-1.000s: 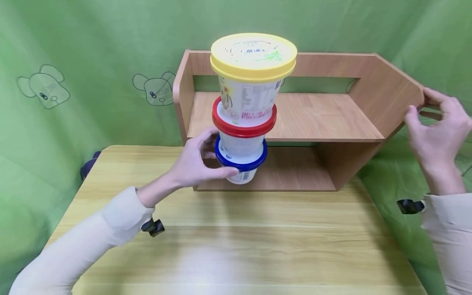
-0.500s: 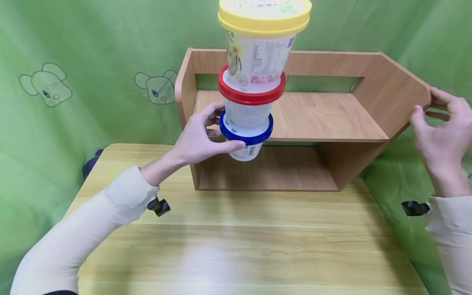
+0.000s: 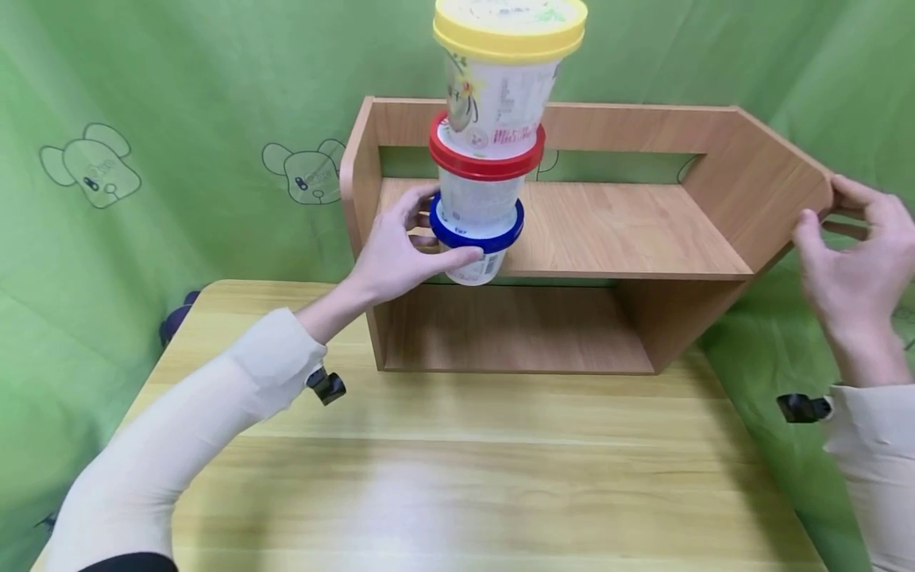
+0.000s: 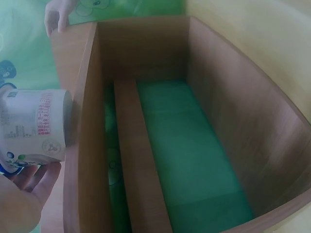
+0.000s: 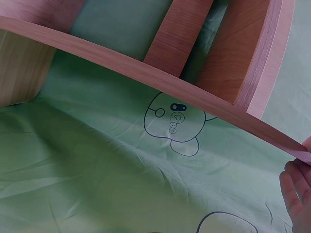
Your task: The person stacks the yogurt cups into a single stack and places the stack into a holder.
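My left hand [image 3: 396,253] holds a small tub with a blue lid [image 3: 477,238], its thumb across the front just under the rim. On that lid stands a tub with a red lid [image 3: 486,167], topped by a larger tub with a yellow lid [image 3: 509,44]. The stack is in the air before the upper board of a wooden desktop shelf [image 3: 629,230]. In the left wrist view, the lowest tub [image 4: 36,126] appears close to the board's front edge. My right hand [image 3: 861,258] grips the front edge of the shelf's right side panel [image 3: 775,183] between thumb and fingers.
The shelf has an upper and a lower level and stands at the back of a light wooden table [image 3: 457,477]. Its left side panel [image 3: 357,175] rises beside the left hand. Green curtain [image 3: 214,95] with bear drawings surrounds the table.
My left hand has lifted the stack from before the lower compartment to the upper board's height, moving it slightly right and toward the shelf. The right hand keeps its grip on the side panel.
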Tool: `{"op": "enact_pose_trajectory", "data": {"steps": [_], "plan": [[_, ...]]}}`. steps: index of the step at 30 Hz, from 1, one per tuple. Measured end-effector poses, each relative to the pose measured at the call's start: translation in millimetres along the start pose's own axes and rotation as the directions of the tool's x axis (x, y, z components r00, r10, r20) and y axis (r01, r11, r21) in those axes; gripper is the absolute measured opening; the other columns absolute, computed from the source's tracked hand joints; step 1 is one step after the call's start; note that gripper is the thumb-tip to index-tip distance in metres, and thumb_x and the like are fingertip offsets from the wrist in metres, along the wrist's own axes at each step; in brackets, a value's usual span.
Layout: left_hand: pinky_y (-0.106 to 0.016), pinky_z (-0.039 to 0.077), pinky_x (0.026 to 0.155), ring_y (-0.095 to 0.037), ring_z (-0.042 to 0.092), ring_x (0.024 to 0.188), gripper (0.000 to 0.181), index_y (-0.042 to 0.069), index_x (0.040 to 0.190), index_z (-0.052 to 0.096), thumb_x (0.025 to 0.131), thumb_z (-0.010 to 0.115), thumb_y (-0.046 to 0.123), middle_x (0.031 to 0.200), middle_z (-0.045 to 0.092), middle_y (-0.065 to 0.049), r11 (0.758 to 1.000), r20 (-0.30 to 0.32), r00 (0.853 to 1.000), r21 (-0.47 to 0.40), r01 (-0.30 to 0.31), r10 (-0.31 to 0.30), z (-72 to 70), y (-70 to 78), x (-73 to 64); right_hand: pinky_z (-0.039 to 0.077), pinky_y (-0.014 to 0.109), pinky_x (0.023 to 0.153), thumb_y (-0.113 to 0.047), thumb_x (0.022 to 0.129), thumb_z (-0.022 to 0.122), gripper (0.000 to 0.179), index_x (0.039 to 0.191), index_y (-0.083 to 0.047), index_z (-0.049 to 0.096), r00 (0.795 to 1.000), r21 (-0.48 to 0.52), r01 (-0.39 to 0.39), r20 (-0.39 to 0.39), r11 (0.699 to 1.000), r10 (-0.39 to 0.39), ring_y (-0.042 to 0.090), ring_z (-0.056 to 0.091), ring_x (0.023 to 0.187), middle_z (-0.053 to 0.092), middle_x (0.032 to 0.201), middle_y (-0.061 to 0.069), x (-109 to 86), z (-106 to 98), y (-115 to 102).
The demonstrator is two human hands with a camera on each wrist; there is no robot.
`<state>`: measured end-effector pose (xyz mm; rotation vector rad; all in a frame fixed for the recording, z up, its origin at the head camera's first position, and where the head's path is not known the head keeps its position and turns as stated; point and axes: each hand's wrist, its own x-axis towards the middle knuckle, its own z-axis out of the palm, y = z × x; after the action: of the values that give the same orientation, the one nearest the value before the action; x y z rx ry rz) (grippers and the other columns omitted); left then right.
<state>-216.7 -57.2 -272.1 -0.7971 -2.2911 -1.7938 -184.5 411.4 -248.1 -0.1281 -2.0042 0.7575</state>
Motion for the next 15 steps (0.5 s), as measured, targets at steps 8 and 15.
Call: {"op": "enact_pose_trajectory", "data": {"steps": [8,15], "plan": [[-0.042,0.064,0.101,-0.027,0.066,0.117,0.083,0.007,0.155,0.045,0.085,0.088,0.018,0.141,0.06,-0.013,1.0,-0.044,0.999,-0.004,0.003,-0.004,1.9,-4.5,11.5,0.05,-0.001,0.086,-0.008,0.097,0.062,0.039,0.135,-0.015,0.069,1.0,-0.013,-0.001,0.0,1.0,0.001,-0.018,0.053,0.099,0.059,0.115,-0.03,-0.3,0,0],[-0.037,0.064,0.099,-0.025,0.067,0.114,0.084,0.008,0.156,0.043,0.086,0.088,0.023,0.14,0.061,-0.013,0.999,-0.065,0.997,0.017,0.036,-0.035,4.1,-8.2,18.2,0.051,-0.001,0.087,-0.008,0.097,0.062,0.039,0.135,-0.017,0.069,1.0,-0.017,0.006,-0.003,1.0,-0.006,-0.018,0.054,0.098,0.067,0.122,-0.019,1.1,0,4]]}}
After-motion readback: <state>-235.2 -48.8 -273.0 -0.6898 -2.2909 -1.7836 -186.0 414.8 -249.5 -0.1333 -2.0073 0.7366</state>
